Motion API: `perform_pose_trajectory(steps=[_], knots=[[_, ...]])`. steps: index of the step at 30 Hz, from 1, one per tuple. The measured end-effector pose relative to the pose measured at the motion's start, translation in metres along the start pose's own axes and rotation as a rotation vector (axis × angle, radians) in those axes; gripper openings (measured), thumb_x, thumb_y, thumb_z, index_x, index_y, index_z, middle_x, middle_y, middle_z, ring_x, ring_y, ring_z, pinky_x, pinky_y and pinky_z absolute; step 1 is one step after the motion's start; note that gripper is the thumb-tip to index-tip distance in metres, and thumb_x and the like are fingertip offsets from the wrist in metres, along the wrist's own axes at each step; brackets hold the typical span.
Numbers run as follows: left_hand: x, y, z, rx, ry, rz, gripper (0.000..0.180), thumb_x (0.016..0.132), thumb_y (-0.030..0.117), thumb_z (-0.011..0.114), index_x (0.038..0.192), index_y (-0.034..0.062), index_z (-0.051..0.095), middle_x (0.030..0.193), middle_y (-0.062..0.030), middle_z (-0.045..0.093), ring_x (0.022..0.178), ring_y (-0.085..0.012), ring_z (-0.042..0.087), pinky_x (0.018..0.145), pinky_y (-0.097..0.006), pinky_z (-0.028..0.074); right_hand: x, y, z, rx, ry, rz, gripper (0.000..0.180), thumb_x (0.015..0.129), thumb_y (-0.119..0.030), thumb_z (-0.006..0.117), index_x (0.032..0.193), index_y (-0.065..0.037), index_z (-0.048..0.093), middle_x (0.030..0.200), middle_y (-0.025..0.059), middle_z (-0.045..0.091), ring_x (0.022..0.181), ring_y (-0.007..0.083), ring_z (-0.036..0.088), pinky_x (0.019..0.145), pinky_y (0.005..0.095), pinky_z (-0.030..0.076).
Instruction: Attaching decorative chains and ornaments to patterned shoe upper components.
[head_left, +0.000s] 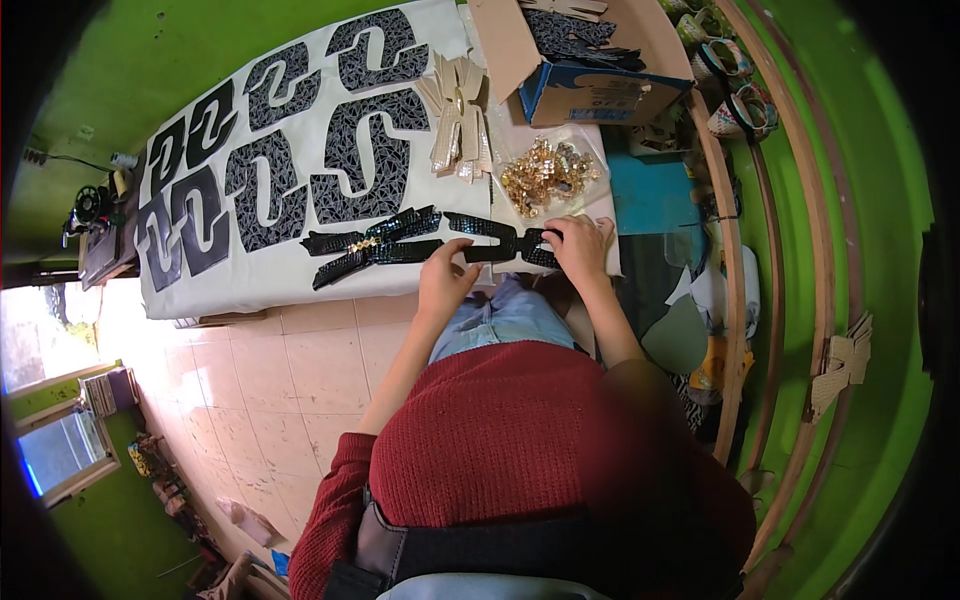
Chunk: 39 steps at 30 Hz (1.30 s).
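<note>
A glossy black, scaly-textured strap piece (497, 240) with slits cut in it lies along the near edge of the table, between my hands. My left hand (446, 278) grips its left end, thumb and forefinger curled at the edge. On its right end, my right hand (583, 247) has its fingers bent over the material; the fingertips are partly hidden. Left of my left hand rests a stack of similar black strap pieces (345, 262), crossed by a gold ornament. Beyond the right hand sits a clear plastic bag of gold-coloured ornaments (550, 175).
Several black and grey patterned S-shaped cut pieces (365, 160) lie on the white-covered table (285, 285). Beige strap pieces (460, 120) are stacked near the middle. A cardboard box (585, 95) stands at the far right, by wooden rails (722, 270) along the green wall.
</note>
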<state>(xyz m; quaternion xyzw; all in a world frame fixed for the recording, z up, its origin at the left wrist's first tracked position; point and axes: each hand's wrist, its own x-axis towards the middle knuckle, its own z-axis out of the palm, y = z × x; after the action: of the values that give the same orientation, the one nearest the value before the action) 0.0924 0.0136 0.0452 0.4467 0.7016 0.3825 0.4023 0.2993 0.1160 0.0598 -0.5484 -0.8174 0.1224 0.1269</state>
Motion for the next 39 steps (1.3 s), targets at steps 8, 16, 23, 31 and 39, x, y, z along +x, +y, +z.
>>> perform_pose_trajectory(steps=[8, 16, 23, 31, 39], knots=[[0.008, 0.012, 0.018, 0.661, -0.041, 0.568, 0.039, 0.076, 0.018, 0.065, 0.115, 0.0163, 0.06, 0.13, -0.0033, 0.049, 0.122, -0.0281, 0.041, 0.096, -0.048, 0.033, -0.008, 0.008, 0.018, 0.007, 0.351, 0.04, 0.011, 0.074, -0.025, 0.07, 0.083, -0.018, 0.069, 0.088, -0.0058, 0.064, 0.094, 0.0142, 0.055, 0.09, 0.0452, 0.023], [0.013, -0.005, 0.038, 0.809, -0.188, 0.609, 0.044, 0.085, 0.019, 0.054, 0.129, 0.0169, 0.049, 0.139, -0.0051, 0.041, 0.13, -0.0283, 0.034, 0.101, -0.054, 0.029, 0.026, -0.001, -0.009, 0.101, 0.45, -0.015, 0.008, 0.077, -0.024, 0.068, 0.082, -0.019, 0.07, 0.087, -0.0057, 0.065, 0.088, 0.0156, 0.055, 0.084, 0.0413, 0.026], [0.01, -0.01, 0.041, 0.848, -0.186, 0.608, 0.052, 0.086, 0.02, 0.053, 0.136, 0.0164, 0.039, 0.144, -0.0074, 0.035, 0.134, -0.0303, 0.028, 0.103, -0.053, 0.026, 0.066, -0.014, -0.011, 0.206, 0.396, 0.098, 0.021, 0.075, -0.027, 0.069, 0.091, -0.014, 0.064, 0.09, -0.0005, 0.065, 0.089, 0.0192, 0.057, 0.084, 0.0414, 0.027], [0.01, 0.011, 0.029, 0.683, -0.121, 0.564, 0.041, 0.084, 0.016, 0.055, 0.124, 0.0144, 0.052, 0.137, -0.0034, 0.044, 0.134, -0.0283, 0.029, 0.105, -0.061, 0.015, 0.092, 0.017, -0.011, 0.341, 0.23, 0.108, 0.023, 0.075, -0.023, 0.07, 0.094, -0.01, 0.068, 0.092, 0.0077, 0.067, 0.086, 0.0244, 0.063, 0.079, 0.0365, 0.044], [0.047, 0.043, 0.025, 0.489, 0.064, 0.619, 0.034, 0.08, 0.015, 0.059, 0.114, 0.0146, 0.059, 0.121, -0.0018, 0.057, 0.126, -0.0288, 0.039, 0.102, -0.057, 0.019, 0.091, 0.016, -0.018, 0.548, 0.239, 0.1, 0.023, 0.073, -0.011, 0.074, 0.089, 0.003, 0.064, 0.082, 0.0122, 0.069, 0.078, 0.0161, 0.067, 0.069, 0.0264, 0.051]])
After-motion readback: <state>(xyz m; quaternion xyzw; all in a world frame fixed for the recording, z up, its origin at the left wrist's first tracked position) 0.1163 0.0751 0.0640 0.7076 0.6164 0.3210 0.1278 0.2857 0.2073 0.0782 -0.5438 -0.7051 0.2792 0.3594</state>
